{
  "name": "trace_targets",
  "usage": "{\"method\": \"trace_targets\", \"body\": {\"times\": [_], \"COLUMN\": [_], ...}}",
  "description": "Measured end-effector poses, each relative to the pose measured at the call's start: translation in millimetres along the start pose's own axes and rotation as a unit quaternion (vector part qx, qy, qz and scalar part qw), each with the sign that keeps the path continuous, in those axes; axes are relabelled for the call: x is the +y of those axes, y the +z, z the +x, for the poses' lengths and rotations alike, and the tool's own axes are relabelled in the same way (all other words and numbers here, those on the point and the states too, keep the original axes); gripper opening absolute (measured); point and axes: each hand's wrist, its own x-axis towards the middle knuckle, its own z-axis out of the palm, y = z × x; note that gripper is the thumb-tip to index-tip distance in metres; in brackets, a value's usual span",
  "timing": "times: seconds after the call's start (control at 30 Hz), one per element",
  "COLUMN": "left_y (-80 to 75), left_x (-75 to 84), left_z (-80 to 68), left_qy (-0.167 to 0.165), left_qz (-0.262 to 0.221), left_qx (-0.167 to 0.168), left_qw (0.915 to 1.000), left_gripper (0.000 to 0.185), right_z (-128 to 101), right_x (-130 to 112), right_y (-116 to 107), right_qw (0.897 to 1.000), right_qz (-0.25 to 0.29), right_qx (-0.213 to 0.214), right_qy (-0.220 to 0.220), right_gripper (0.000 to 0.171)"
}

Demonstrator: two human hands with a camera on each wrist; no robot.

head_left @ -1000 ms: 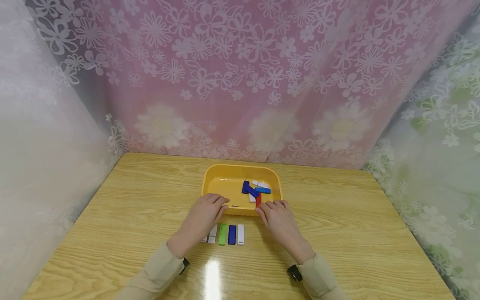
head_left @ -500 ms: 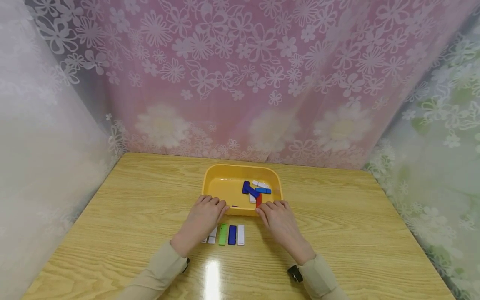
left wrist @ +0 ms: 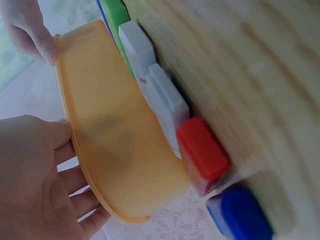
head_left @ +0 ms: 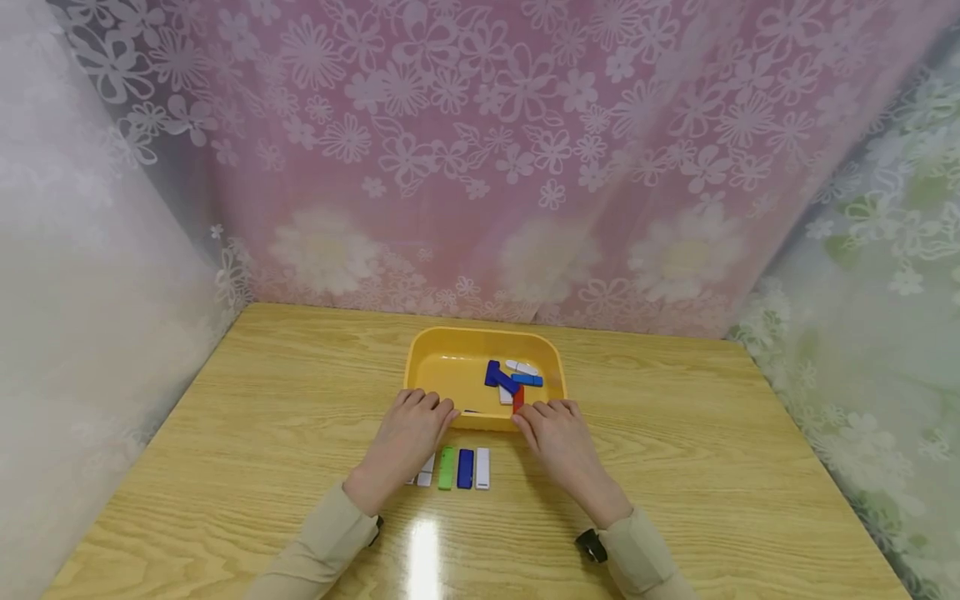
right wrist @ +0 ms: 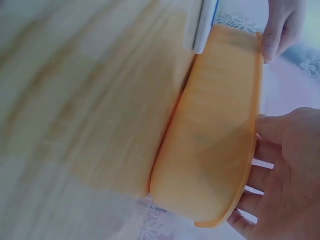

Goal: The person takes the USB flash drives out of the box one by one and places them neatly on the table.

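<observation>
Both hands, left hand [head_left: 405, 433] and right hand [head_left: 557, 437], rest with relaxed fingers on the near rim of a yellow tray [head_left: 450, 371] lying crosswise just ahead, mid-bench [head_left: 675, 467], equally close to each.

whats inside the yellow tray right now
The yellow tray holds dark blue, light blue, white and red blocks. The right hand on the near rim hides part of the pile.
</observation>
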Motion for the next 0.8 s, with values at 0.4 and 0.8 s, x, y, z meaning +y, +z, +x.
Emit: {"method": "trace_targets", "body": {"times": [0.4, 0.8], "left_y": [0.2, -1.6], "left_x": [-2.1, -2.7], "left_z": [-0.2, 0.4], "left_qy": [-0.001, -0.015], "left_qz": [-0.016, -0.019], "left_qx": [0.003, -0.020], "left_qw": [0.9999, 0.9995], "left_gripper": [0.022, 0.020], "right_z": [46.2, 86.3], "right_x": [11.0, 10.0], "right_y": [-17.4, 14.0], "right_qw": [1.000, 0.993], "right_qz": [0.014, 0.006], "right_qx": [0.006, -0.111], "right_qy": [-0.004, 0.047], "right_gripper": [0.018, 0.025]}}
